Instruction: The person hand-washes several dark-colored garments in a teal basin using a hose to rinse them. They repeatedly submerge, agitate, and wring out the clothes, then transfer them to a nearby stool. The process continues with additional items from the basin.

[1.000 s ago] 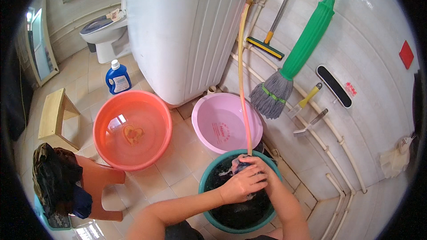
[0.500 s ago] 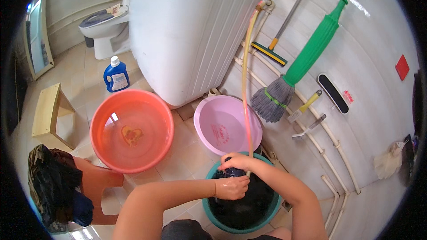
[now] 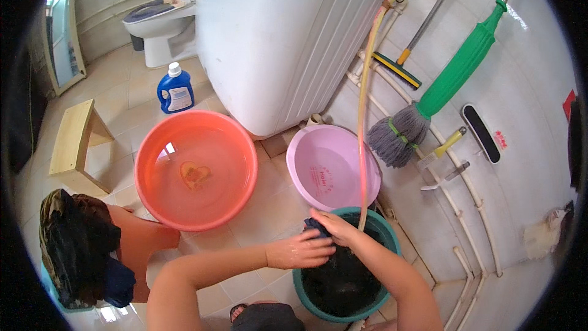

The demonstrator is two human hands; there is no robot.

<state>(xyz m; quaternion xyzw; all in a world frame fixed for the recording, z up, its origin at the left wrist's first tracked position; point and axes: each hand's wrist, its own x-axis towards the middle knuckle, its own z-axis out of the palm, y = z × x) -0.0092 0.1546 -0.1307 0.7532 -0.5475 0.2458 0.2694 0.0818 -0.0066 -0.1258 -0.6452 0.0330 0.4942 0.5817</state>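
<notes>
Over the near edge of the teal basin (image 3: 301, 297), my two hands have a bunched, wet dark blue cloth (image 3: 314, 225) between them. My left hand (image 3: 300, 250) lies against its lower side with fingers stretched along it. Around its right and upper side is my right hand (image 3: 338, 228), thumb side up. Most of the cloth is hidden, so its kind does not show. Dark water or dark fabric fills the basin below. A yellowish hose (image 3: 364, 92) runs down from a wall tap into the basin beside my right hand.
An orange-red basin (image 3: 142, 178) of water and a pink basin (image 3: 337, 178) stand beyond. Dark clothes (image 3: 76, 245) lie on an orange stool (image 3: 131, 239) at left. A wooden stool (image 3: 67, 147), blue detergent bottle (image 3: 176, 95), washing machine (image 3: 263, 30) and green mop (image 3: 459, 67) surround them.
The view has shifted, moving the surroundings slightly. My hands have moved from over the basin's middle to its left side with the cloth; the left fingers are now stretched out rather than curled.
</notes>
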